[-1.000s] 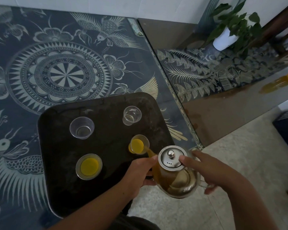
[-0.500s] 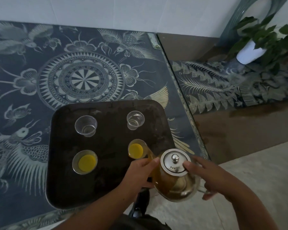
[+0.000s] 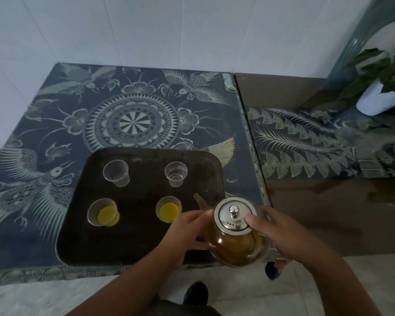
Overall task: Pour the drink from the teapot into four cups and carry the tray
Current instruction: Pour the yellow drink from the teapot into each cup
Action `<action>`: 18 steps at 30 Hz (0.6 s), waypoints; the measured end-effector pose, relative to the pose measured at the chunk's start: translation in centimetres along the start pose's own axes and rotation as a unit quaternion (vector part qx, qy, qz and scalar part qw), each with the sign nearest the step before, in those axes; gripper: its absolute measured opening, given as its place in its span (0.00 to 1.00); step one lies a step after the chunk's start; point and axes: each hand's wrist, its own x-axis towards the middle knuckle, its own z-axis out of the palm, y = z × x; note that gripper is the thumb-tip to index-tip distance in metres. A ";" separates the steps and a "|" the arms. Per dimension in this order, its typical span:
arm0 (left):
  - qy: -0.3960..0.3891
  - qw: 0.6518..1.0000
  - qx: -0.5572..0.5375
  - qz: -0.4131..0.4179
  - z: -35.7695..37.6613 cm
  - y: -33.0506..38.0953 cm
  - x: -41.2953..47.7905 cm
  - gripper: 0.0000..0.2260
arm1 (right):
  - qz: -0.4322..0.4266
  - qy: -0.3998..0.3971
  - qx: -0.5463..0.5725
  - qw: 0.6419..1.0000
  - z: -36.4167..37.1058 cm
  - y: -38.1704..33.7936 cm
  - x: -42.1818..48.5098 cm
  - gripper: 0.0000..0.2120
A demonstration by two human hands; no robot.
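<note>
A glass teapot (image 3: 235, 246) of amber drink with a steel lid hangs over the near right corner of the dark tray (image 3: 141, 244), its spout up and pointing left. My left hand (image 3: 187, 231) cups the pot's left side below the spout. My right hand (image 3: 281, 236) grips the handle side, with one fingertip pressing on the lid. Two near cups (image 3: 103, 212) (image 3: 168, 209) hold yellow drink. The far left cup (image 3: 116, 173) and far right cup (image 3: 176, 174) look clear inside.
The tray lies near the front edge of a low table with a blue patterned top (image 3: 132, 119). A brown glossy table (image 3: 328, 206) adjoins on the right, with a potted plant (image 3: 379, 96) at its back. A white wall stands behind.
The spout has lifted away from the near right cup and the teapot has tipped back towards level. The view has pulled back and up, showing more wall.
</note>
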 end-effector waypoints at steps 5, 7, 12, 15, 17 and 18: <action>0.019 1.000 -0.005 0.019 0.6 2.0 0.8 0.14 | -0.041 -0.005 0.007 0.999 -1.5 -1.0 1.0 0.25; 0.019 0.999 -0.009 0.027 0.4 2.8 1.3 0.15 | -0.038 -0.001 -0.002 0.999 -1.8 -1.6 1.6 0.31; -0.003 0.999 -0.031 0.030 -0.9 4.3 3.0 0.17 | -0.025 0.014 -0.042 0.999 -2.0 -3.5 3.6 0.40; -0.015 0.999 -0.033 0.026 -1.7 4.8 4.2 0.18 | -0.018 0.024 -0.061 0.998 -1.7 -5.1 4.3 0.35; -0.024 0.999 -0.035 0.020 -2.4 5.2 4.9 0.18 | 0.001 0.024 -0.062 0.998 -1.3 -5.9 4.9 0.30; -0.028 0.999 -0.038 0.017 -2.7 5.4 5.2 0.18 | 0.005 0.025 -0.061 0.998 -1.1 -6.2 5.1 0.30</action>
